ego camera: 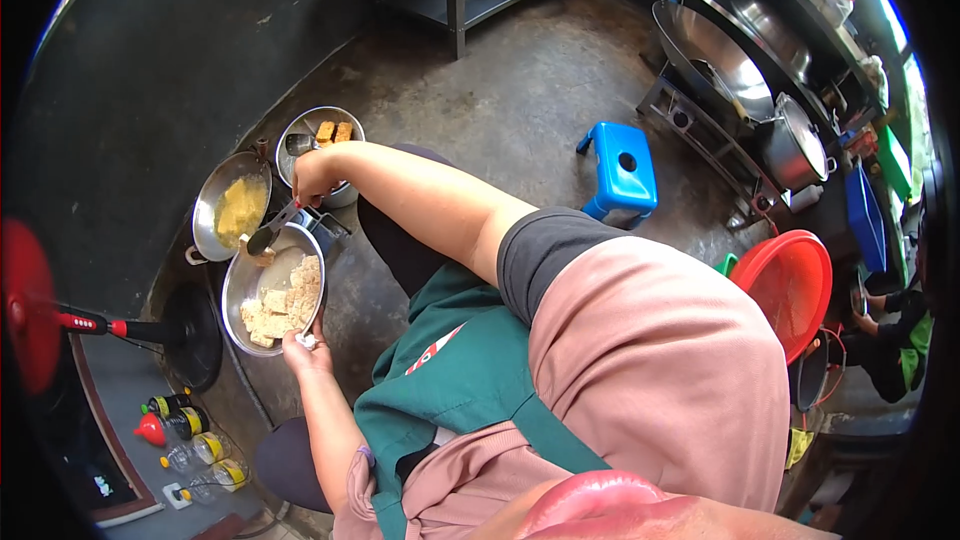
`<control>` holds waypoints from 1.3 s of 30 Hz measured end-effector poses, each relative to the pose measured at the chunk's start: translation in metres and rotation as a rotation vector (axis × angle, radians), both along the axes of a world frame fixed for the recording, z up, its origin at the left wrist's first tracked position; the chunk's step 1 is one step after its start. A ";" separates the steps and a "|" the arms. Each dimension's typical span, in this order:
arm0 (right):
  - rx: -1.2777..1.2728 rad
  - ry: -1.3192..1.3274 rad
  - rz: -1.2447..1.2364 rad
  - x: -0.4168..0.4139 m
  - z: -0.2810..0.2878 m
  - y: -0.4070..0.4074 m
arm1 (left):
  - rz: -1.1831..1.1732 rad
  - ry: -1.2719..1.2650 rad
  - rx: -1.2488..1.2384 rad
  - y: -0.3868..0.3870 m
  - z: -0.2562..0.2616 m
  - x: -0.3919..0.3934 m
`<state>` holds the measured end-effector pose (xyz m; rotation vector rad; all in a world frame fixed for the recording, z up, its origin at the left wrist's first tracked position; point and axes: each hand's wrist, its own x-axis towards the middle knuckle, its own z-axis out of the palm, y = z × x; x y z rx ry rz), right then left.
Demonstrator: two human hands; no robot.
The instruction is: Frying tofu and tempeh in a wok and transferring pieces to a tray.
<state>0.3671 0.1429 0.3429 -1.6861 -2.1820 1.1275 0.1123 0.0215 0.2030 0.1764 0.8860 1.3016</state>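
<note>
My left hand (309, 356) grips the near rim of a steel bowl (319, 240), with a small white scrap by the fingers. Pale, crumbly blocks (289, 300), like tofu or tempeh, lie in the bowl. In my right hand (316, 174) is a spatula (279, 222) with a dark blade, reaching over the bowl's far side. A pale block (262, 259) sits at its blade, partly hidden. Beyond the bowl, a wok (206, 202) holds yellow food (241, 206) in oil. Browned blocks (334, 133) and a turner (301, 143) are in a steel pot (289, 120) behind my right hand.
A red pedestal fan (34, 307) stands at the left, with several plastic bottles (199, 450) below it. On the floor is a blue stool (622, 165). A large wok (720, 45), a lidded pot (795, 142) and a red basin (787, 300) are at the right, near another person (892, 345).
</note>
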 end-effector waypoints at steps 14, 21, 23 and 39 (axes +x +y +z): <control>-0.225 0.175 -0.051 0.007 0.007 0.014 | 0.059 -0.009 0.069 0.002 -0.004 -0.007; -0.387 0.405 -0.149 0.006 0.015 0.042 | 0.123 -0.002 0.040 -0.002 0.005 0.002; -0.457 0.503 -0.185 0.002 0.014 0.055 | 0.147 -0.008 0.026 -0.004 0.009 0.004; 0.095 -0.254 -0.267 0.006 -0.061 0.204 | 0.197 0.075 -0.093 -0.015 0.027 0.012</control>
